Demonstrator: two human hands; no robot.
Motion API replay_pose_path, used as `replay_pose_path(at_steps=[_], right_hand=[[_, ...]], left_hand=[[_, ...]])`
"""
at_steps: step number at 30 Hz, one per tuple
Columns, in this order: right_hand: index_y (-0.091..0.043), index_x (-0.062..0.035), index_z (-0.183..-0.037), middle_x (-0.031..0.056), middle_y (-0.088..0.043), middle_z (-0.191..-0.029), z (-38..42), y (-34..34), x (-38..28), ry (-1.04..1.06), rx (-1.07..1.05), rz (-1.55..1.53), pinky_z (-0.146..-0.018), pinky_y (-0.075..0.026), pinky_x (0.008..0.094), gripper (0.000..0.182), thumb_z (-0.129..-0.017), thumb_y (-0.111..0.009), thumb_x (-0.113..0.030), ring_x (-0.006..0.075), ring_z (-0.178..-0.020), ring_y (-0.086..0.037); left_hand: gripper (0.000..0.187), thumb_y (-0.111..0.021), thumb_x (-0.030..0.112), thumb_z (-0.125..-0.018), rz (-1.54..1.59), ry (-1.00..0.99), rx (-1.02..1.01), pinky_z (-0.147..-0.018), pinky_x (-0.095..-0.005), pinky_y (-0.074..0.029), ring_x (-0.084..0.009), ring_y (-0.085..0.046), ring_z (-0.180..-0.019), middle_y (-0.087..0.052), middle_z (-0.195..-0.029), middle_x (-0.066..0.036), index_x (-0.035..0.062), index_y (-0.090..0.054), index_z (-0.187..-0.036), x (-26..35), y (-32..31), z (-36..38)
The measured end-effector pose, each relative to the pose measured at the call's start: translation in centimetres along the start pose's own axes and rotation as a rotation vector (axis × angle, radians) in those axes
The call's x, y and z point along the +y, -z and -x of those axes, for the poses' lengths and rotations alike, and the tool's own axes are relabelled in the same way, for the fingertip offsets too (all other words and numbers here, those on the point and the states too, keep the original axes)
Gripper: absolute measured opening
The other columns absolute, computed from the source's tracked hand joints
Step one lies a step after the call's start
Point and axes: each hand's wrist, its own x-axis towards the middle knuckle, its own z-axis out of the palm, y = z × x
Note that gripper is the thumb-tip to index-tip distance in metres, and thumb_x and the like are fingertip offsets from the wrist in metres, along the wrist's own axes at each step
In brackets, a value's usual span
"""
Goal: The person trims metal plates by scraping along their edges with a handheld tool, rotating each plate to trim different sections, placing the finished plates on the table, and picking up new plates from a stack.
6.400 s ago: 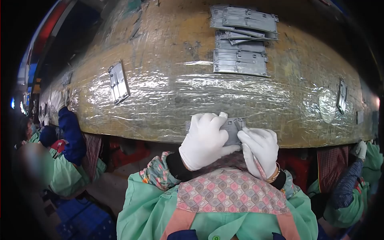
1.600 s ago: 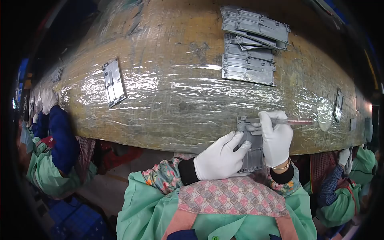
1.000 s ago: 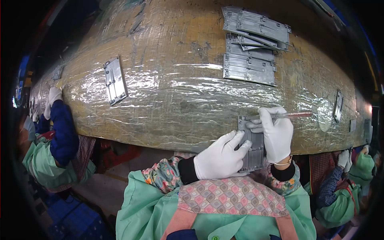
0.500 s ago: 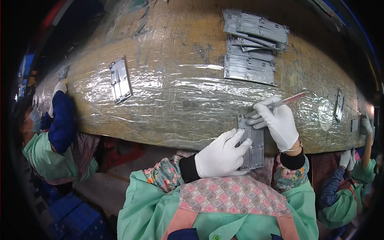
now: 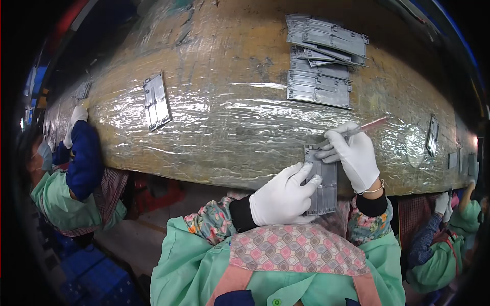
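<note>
A grey rectangular panel [image 5: 324,188] with moulded details lies at the table's near edge, its lower end by the apron. My left hand [image 5: 282,198], in a white glove, is closed on the panel's left side, thumb and fingers over its face. In my gloved right hand [image 5: 353,155] is a slim pen-like tool [image 5: 373,123] with a reddish, see-through handle pointing up and right. The fingers pinch it just above the panel's upper end. Its working tip is hidden by the glove and fingers.
Several similar panels [image 5: 320,87] lie in an overlapping pile at the far side of the film-covered table [image 5: 229,137]. Single panels lie to the left [image 5: 156,102] and right [image 5: 432,135]. Co-workers sit at the left [image 5: 76,173] and right [image 5: 441,245].
My hands, the panel and the tool stay almost in place. At the far right, a co-worker's gloved hand has drawn back from the table, uncovering more panels. The view has shifted slightly.
</note>
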Motion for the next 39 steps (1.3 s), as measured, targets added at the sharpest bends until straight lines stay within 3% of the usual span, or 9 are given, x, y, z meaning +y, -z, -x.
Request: replay_pose_path(at_steps=[10,20,29,35,39], right_hand=[[-0.057,0.0031,-0.115,0.0158,-0.071,-0.098,-2.1,1.6,-1.3,-0.046,-0.263,0.07,-0.067,-0.064,0.0305,0.026,-0.108,-0.064,-0.021,0.0256,-0.084,-0.08],[-0.058,0.0028,-0.115,0.0148,-0.07,-0.101,-2.8,2.1,-1.7,-0.061,-0.334,0.16,-0.066,-0.063,0.0287,0.028,-0.11,-0.062,-0.024,0.0245,-0.085,-0.08],[-0.06,0.0016,-0.114,0.0105,-0.071,-0.091,-3.9,2.1,-2.6,-0.036,-0.408,0.263,-0.06,-0.058,0.0257,0.026,-0.107,-0.065,-0.023,0.0152,-0.072,-0.074],[-0.064,0.0006,-0.109,0.0077,-0.073,-0.091,-4.7,2.7,-2.3,-0.072,-0.558,0.304,-0.064,-0.057,0.0244,0.025,-0.106,-0.067,-0.024,0.0126,-0.075,-0.073],[-0.066,0.0008,-0.109,0.007,-0.075,-0.091,-1.3,1.3,-1.4,0.072,-0.216,0.283,-0.066,-0.056,0.0268,0.021,-0.108,-0.065,-0.021,0.0138,-0.08,-0.075]], left_hand=[[0.055,-0.08,0.052,-0.07,0.011,-0.002,0.008,-0.113,-0.0591,-0.048,-0.0496,-0.058,-0.13,-0.068,-0.131,-0.023,-0.0011,-0.075,-0.083,-0.1,-0.1,0.1],[0.056,-0.084,0.052,-0.069,-0.002,-0.004,0.008,-0.114,-0.0587,-0.048,-0.0498,-0.058,-0.13,-0.067,-0.131,-0.023,-0.0017,-0.076,-0.083,-0.1,-0.1,0.2],[0.055,-0.084,0.052,-0.069,0.003,-0.002,0.001,-0.113,-0.0586,-0.049,-0.0498,-0.058,-0.13,-0.067,-0.131,-0.022,-0.0015,-0.076,-0.082,0.0,0.0,0.0],[0.056,-0.084,0.052,-0.07,-0.006,-0.01,0.017,-0.112,-0.0588,-0.049,-0.0499,-0.059,-0.129,-0.068,-0.13,-0.022,-0.0017,-0.076,-0.082,-0.1,0.0,0.2],[0.055,-0.082,0.053,-0.072,0.014,0.011,-0.008,-0.113,-0.0586,-0.05,-0.0498,-0.059,-0.129,-0.067,-0.131,-0.023,-0.0013,-0.076,-0.083,0.0,-0.3,0.4]])
